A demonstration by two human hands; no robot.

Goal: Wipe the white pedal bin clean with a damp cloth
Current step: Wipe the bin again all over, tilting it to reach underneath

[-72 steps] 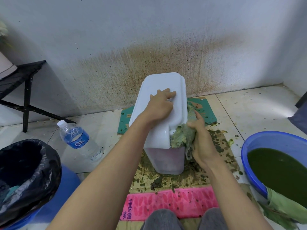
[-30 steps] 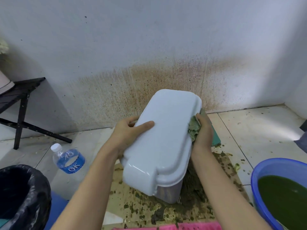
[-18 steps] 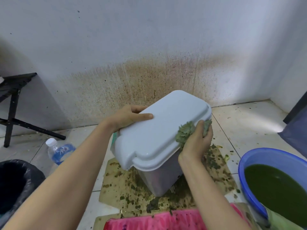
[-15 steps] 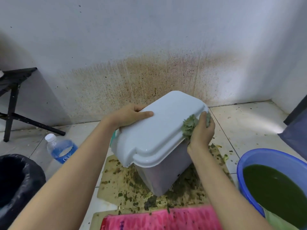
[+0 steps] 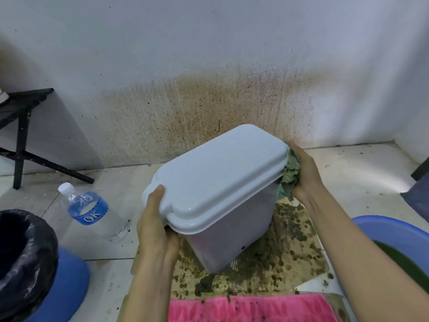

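Nearest the viewer lay a pink mat (image 5: 250, 307), speckled with dirt, on the floor. Just beyond it, a sheet of cardboard (image 5: 290, 256) was spattered with green-brown muck. On that cardboard stood the white pedal bin (image 5: 218, 182), lid shut, tipped toward the viewer and turned at an angle.

The left hand (image 5: 155, 228) had shifted from the lid's far edge half a second earlier to the near corner, thumb over the rim and fingers curled beneath, bracing the bin. The right hand (image 5: 306, 173) had slid along to the far right end, closed around a bunched green cloth (image 5: 290, 173) and pressing it against the bin just under the lid's edge. This suggested the wiping had moved on to that end wall, with the front face probably still to do.

At the right edge sat a blue basin (image 5: 394, 231) holding dark green water. At the left, a blue bucket (image 5: 67, 280) was lined with a black bag (image 5: 25, 256); its contents could not be seen. A water bottle (image 5: 92, 210), apparently nearly empty, lay on the tiles (image 5: 352, 173). Farthest back rose a wall (image 5: 209, 54) stained brown, with a black stool (image 5: 23, 117) at the left.
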